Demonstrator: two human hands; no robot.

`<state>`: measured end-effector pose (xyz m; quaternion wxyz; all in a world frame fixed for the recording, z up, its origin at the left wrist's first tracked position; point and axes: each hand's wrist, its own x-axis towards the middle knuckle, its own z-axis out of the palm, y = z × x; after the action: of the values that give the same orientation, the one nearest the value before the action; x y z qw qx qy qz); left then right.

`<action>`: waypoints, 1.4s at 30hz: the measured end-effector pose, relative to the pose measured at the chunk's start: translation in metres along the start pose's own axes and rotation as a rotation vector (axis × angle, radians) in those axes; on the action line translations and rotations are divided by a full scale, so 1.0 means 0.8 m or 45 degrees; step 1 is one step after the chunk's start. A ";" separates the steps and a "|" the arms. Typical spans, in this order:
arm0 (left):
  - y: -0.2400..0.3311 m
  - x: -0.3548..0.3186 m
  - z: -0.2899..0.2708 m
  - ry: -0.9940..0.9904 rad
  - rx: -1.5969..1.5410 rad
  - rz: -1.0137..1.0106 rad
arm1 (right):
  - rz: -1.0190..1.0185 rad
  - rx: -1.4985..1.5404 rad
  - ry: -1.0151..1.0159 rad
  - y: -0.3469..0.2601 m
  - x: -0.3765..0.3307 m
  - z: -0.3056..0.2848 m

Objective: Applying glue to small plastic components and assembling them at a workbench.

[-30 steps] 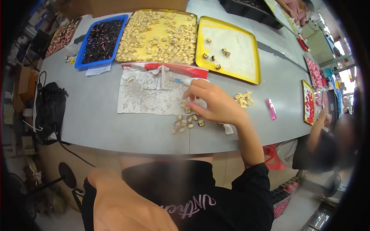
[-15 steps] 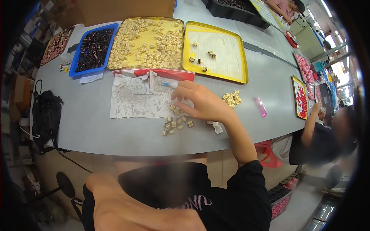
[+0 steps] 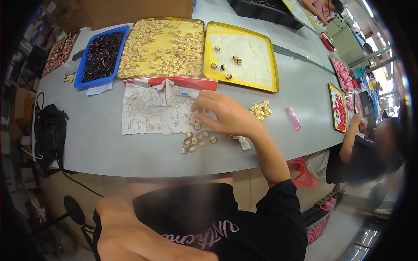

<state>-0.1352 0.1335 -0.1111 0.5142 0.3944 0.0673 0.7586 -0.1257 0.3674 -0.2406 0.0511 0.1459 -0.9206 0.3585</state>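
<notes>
My right hand [image 3: 224, 112] is over the right part of a worn white sheet [image 3: 137, 124]. Its fingers bend down and the thumb stands apart from them, with white sheet showing in the gap. The fingertips are close to small cream pieces [image 3: 192, 120]; I see nothing gripped. Just past the knuckles, a clear syringe-like tube with a blue tip [image 3: 186, 94] points left, its rear hidden by the hand. More cream-and-dark pieces [image 3: 190, 141] lie at the sheet's near edge. My left arm [image 3: 135, 237] bends close across the lower left; its hand is outside the picture.
Behind the sheet stand a blue tray [image 3: 77, 80] of dark pieces, a yellow tray [image 3: 152, 45] full of cream pieces and another yellow tray [image 3: 257, 48] with several pieces. Right lie a cream pile [image 3: 260, 109], crumpled tissue [image 3: 242, 142] and pink tube [image 3: 293, 118]. Another person [image 3: 361, 152] works rightward.
The whole view has shifted slightly left. My left arm has swung a little lower and to the left. My right hand stays nearly still by the same pieces.
</notes>
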 end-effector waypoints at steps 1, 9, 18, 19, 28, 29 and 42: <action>0.003 -0.001 -0.005 0.000 -0.005 -0.003 | -0.023 -0.007 0.007 0.002 0.000 0.001; 0.007 -0.001 -0.005 0.113 0.088 0.054 | 0.034 0.004 -0.011 0.002 0.002 0.003; 0.098 -0.058 -0.126 0.691 1.200 0.415 | 0.050 -0.031 0.045 0.008 -0.005 -0.004; 0.110 -0.047 -0.162 0.967 1.678 0.430 | 0.074 -0.038 0.042 0.004 -0.005 -0.006; 0.178 -0.077 -0.387 1.472 3.020 -0.713 | 0.079 -0.009 0.064 -0.006 0.002 -0.001; 0.178 -0.070 -0.384 1.504 2.951 -0.800 | 0.069 -0.015 0.061 -0.006 0.002 -0.002; 0.185 -0.070 -0.394 1.408 3.010 -0.641 | 0.088 -0.011 0.029 -0.007 0.008 0.003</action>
<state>-0.4443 0.1136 -0.2798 -0.1052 0.2196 0.9514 0.1883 -0.1298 0.3603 -0.2376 0.0498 0.1097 -0.9260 0.3577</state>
